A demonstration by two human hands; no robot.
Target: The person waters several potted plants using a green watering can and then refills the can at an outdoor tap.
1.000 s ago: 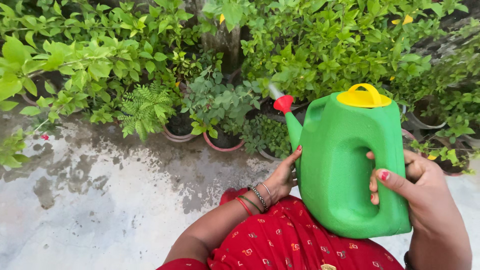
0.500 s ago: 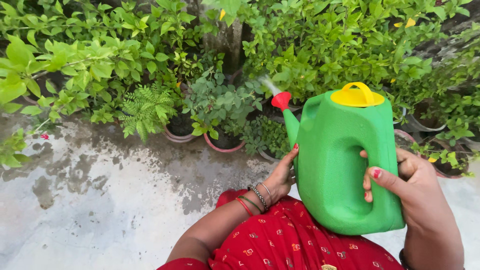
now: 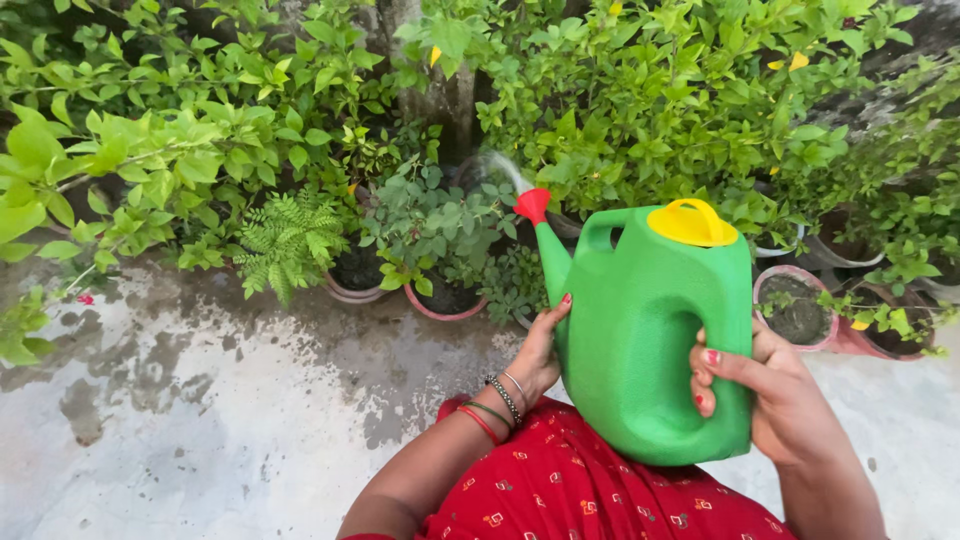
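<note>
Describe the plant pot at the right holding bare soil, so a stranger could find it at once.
Start from the green plastic watering can with the yellow lid, held by the right hand. Just right of its lid, on the wet concrete floor, stands a round pink-rimmed pot. Unlike the leafy pots around it, it shows mostly bare dark soil.
</note>
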